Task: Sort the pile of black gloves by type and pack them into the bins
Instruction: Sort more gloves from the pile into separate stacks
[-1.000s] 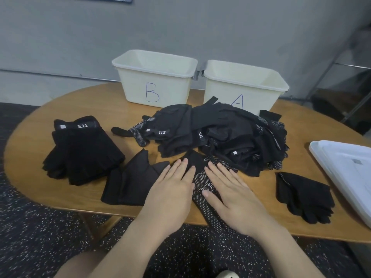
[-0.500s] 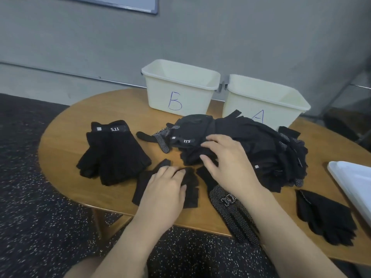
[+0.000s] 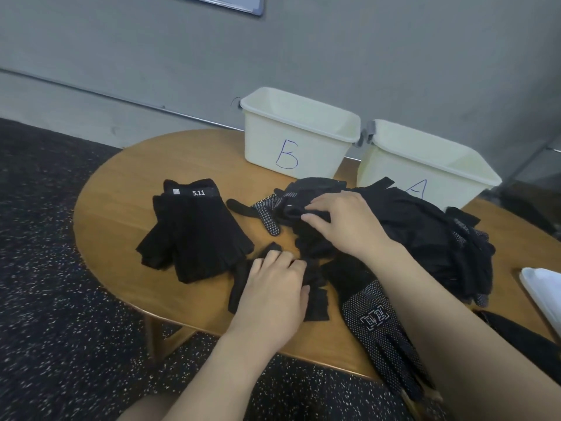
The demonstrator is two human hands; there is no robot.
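A dotted glove [image 3: 384,335] hangs over the near edge of the table [image 3: 121,189]. Just left of it, the left hand [image 3: 274,288] rests on a flat glove [image 3: 315,299] with fingers curled at the cloth; whether it grips cannot be told. Farther in, the right hand [image 3: 346,221] pinches a glove on the pile [image 3: 425,235]. A stack [image 3: 194,232] marked 5.11 lies left, with bare wood around it. At the far edge, bins B [image 3: 299,133] and A [image 3: 425,165] show nothing inside.
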